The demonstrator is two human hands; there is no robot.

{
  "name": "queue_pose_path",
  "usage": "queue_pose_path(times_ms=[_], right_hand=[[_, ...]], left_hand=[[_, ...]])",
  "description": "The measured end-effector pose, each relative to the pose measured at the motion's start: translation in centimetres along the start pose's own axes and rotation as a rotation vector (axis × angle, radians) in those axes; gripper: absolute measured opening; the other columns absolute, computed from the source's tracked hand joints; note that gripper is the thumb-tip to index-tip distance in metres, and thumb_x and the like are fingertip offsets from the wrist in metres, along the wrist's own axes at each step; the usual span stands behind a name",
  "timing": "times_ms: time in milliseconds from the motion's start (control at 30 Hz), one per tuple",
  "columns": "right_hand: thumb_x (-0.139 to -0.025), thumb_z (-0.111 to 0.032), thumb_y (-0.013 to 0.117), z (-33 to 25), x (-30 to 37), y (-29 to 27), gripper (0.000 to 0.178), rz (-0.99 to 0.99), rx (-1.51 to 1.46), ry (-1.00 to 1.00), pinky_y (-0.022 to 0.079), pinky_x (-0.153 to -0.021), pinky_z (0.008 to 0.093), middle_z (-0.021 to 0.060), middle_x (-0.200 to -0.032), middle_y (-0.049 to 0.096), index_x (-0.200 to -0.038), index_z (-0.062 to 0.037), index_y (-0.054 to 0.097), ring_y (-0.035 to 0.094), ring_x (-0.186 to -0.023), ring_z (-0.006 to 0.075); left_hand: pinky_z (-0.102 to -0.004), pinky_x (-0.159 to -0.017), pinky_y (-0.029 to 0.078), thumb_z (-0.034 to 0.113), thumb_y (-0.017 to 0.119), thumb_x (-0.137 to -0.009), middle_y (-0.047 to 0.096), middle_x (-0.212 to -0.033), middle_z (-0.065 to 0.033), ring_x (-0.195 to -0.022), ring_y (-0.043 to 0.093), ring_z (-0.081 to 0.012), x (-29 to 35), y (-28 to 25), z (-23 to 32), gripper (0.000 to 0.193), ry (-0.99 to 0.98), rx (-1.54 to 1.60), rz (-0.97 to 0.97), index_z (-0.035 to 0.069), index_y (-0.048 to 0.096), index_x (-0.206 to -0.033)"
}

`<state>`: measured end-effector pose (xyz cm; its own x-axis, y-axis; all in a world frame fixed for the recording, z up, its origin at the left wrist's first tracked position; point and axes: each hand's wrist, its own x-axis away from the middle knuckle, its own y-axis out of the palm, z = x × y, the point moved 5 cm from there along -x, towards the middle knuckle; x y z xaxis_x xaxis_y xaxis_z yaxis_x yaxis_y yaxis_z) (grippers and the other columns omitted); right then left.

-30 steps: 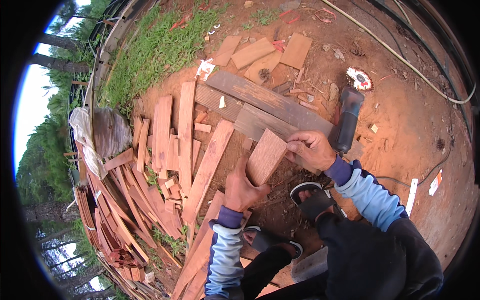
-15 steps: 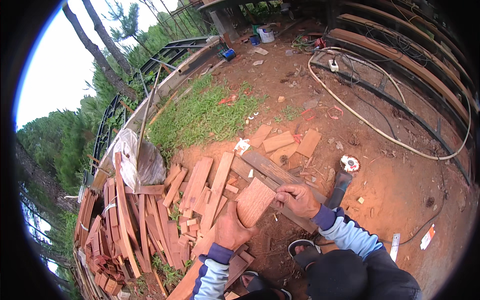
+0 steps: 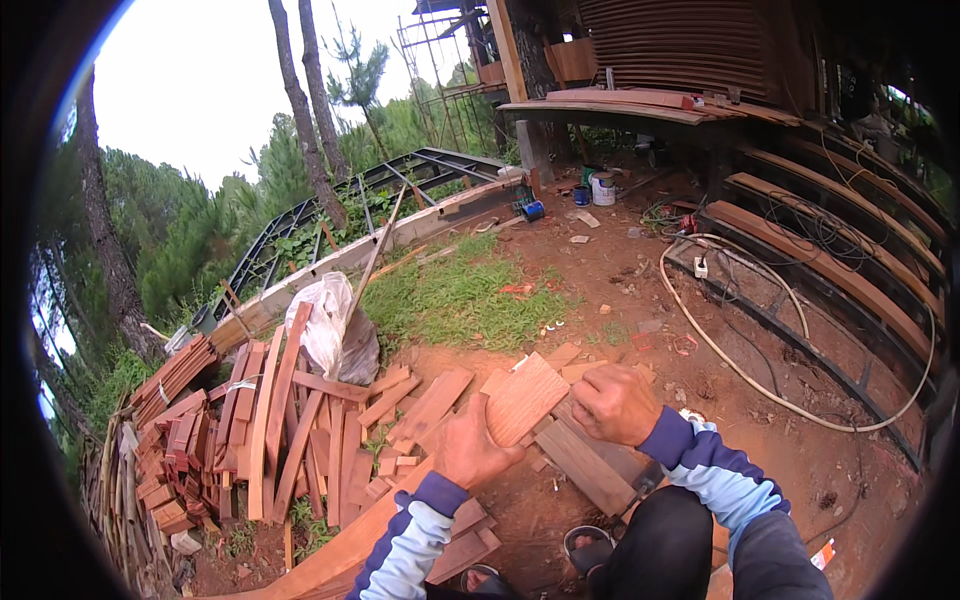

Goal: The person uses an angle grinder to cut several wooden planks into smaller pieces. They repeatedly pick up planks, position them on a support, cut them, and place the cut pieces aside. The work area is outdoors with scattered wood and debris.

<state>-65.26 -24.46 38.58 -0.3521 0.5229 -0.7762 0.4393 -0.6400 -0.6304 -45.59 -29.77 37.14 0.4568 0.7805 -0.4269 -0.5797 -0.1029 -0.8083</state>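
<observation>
A short, flat piece of reddish-brown wood board [image 3: 528, 400] is tilted up in front of me. My left hand [image 3: 468, 445] is closed around its lower left edge, with the thumb along the side. Close by its right edge, my right hand [image 3: 616, 405] is curled with fingers and thumb pressed together. Whatever those fingers may hold is hidden. Below the right hand, dark weathered planks [image 3: 585, 470] lie on the ground. Just past my right wrist shows part of a round toothed blade [image 3: 690, 415], mostly covered by the sleeve.
A large heap of cut reddish boards [image 3: 290, 430] spreads to the left, beside a whitish plastic sack [image 3: 325, 325]. A pale hose [image 3: 745, 397] loops over the dirt at right, near a rack of long planks [image 3: 820, 275]. Grass [image 3: 450, 295] and small buckets [image 3: 603, 190] lie farther off.
My view has tipped up, showing more of the building and trees. The board stays in my left hand; my right hand has curled more tightly near its right edge.
</observation>
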Motion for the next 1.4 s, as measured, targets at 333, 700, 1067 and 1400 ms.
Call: queue_pose_path(times_ms=[333,700,1067,1400], right_hand=[[-0.065,-0.011,0.070,-3.2,-2.1,-0.7,0.019,-0.003,0.214,-0.021,0.046,-0.052,0.0396,0.0103,-0.067,0.052,-0.071,-0.0057,0.053,0.057,-0.060,0.0288],[-0.099,-0.035,0.057,0.5,0.8,1.8,0.039,0.082,-0.916,0.639,0.051,-0.057,0.0242,0.0076,-0.080,0.065,-0.106,0.0042,0.061,0.061,-0.064,0.0113],[-0.098,-0.024,0.061,0.4,1.4,1.4,0.030,0.149,-0.959,0.521,0.049,-0.059,0.0268,0.0098,-0.079,0.067,-0.099,0.0054,0.065,0.061,-0.063,0.0134],[-0.101,-0.033,0.047,0.1,0.5,1.5,0.045,0.170,-1.054,0.721,0.053,-0.078,0.0319,0.0181,-0.110,0.065,-0.124,0.0050,0.058,0.064,-0.097,0.0235]], left_hand=[[-0.0487,-0.072,0.053,0.033,0.079,-0.058,0.066,-0.090,-0.0243,-0.083,0.066,-0.0414,0.2,-1.2,-0.2,0.066,-0.102,0.048,-0.011,0.000,0.051,-0.109],[-0.0489,-0.070,0.051,0.034,0.075,-0.059,0.066,-0.082,-0.0231,-0.078,0.066,-0.0418,0.7,-2.3,-0.5,0.062,-0.124,0.039,0.014,0.002,0.051,-0.107],[-0.0484,-0.076,0.051,0.032,0.075,-0.057,0.066,-0.086,-0.0265,-0.084,0.065,-0.0437,1.1,-2.7,-0.3,0.065,-0.110,0.195,-0.134,-0.002,0.052,-0.107],[-0.0498,-0.079,0.053,0.033,0.076,-0.062,0.067,-0.094,-0.0266,-0.091,0.067,-0.0434,1.7,-2.2,1.1,0.069,-0.122,0.103,-0.213,-0.004,0.048,-0.114]])
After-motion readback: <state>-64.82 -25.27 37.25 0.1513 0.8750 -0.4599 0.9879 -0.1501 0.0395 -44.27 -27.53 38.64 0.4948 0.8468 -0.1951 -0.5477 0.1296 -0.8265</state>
